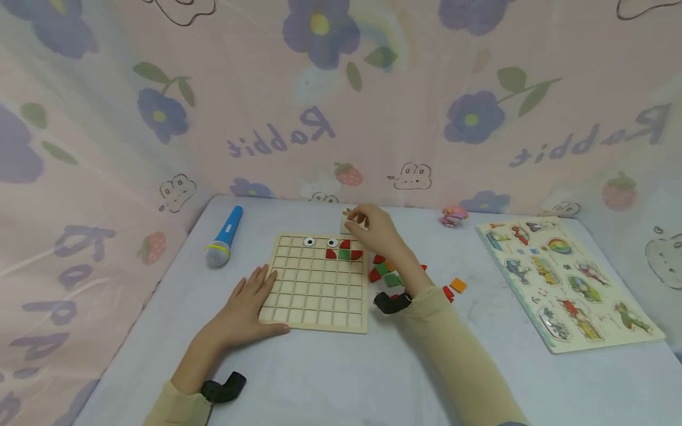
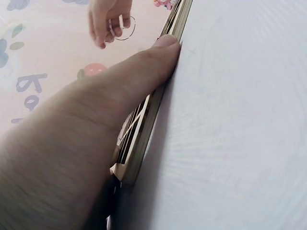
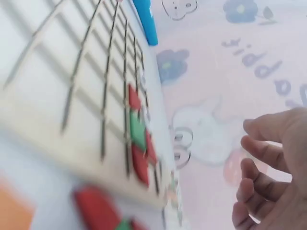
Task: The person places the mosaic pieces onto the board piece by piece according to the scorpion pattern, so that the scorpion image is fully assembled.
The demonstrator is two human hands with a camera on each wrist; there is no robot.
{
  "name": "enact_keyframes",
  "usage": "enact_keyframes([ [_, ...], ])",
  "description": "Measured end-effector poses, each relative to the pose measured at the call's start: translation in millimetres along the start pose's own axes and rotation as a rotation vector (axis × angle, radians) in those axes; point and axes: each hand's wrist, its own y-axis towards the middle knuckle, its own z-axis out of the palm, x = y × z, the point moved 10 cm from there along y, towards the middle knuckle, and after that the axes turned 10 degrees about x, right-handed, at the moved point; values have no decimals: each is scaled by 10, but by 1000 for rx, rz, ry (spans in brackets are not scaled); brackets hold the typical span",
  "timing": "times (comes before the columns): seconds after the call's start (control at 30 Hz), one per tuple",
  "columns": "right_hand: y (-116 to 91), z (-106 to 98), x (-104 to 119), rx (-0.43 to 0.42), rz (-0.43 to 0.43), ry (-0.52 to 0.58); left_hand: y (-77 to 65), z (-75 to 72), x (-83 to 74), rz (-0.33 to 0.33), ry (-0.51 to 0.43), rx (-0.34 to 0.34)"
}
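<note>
A wooden grid board (image 1: pixel 314 290) lies on the white table. Near its far edge sit two round eye pieces (image 1: pixel 309 242), a green square tile (image 1: pixel 344 254) and several red quarter-round tiles (image 1: pixel 356 255) around it. My left hand (image 1: pixel 240 313) rests at the board's left side, fingers spread on the edge and thumb along the near corner. Just beyond the far right corner, my right hand (image 1: pixel 375 228) is raised above a small picture card (image 1: pixel 345 228), partly covering it. Its fingers are loosely bent, and nothing shows between them in the right wrist view.
Loose red, green and orange tiles (image 1: pixel 392 279) lie right of the board, partly under my right forearm. A blue toy microphone (image 1: pixel 229 234) is at the far left. A pink figurine (image 1: pixel 454 216) stands at the back, and a picture puzzle board (image 1: pixel 540 299) lies on the right.
</note>
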Motion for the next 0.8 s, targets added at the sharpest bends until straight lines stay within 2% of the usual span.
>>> enact_keyframes([
  [0.13,-172,-65,-215,21,32,-9,-28,-6,25,-15,-3,2],
  [0.37,-431,-278,-834,28,143,-62,18,29,23,-1,-5,22],
  [0.5,-530,-346,-1070,43,184,-32,19,27,16,-2,-10,22],
  [0.8,-576,-345,-1332,34,109,47,31,31,22,-9,-6,28],
])
